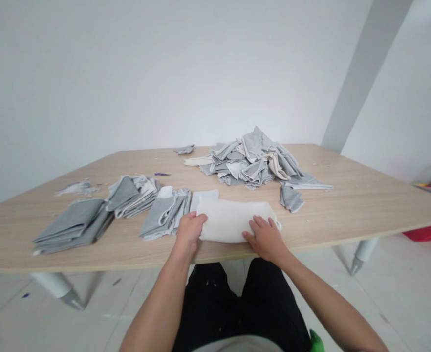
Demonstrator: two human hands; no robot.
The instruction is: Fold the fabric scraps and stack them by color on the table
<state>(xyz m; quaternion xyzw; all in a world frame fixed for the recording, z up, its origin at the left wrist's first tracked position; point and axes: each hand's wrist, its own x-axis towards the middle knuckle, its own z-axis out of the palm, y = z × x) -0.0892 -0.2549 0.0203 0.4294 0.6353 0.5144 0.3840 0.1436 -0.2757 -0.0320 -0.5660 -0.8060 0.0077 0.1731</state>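
Cream cloth: the cream cloth (226, 220) lies flattened near the front edge of the surface (333, 220), its long axis running left to right, roughly along that edge.
Left hand: the left hand (189, 229) grasps the cream cloth's left end, thumb on top; where its other fingers sit underneath cannot be told.
Right hand: the right hand (265, 237) rests on top of the cream cloth toward its right end, fingers spread, not clenched.
Key relation: the cream cloth spans the gap between both hands; the left is at its very end, the right a little inside the opposite one.
Pale piece: a flat pale grey piece (206, 194) shows just behind the cream cloth's left end.
Folded pieces: left of the cream cloth come a grey-and-white bundle (159, 215), a layered stack (135, 195), then a grey stack (69, 222) farthest out.
Grey scrap: a small scrap (290, 198) lies right of the cream cloth, apart from it.
Heap: a loose heap (252, 159) of grey and cream pieces sits behind the cream cloth.
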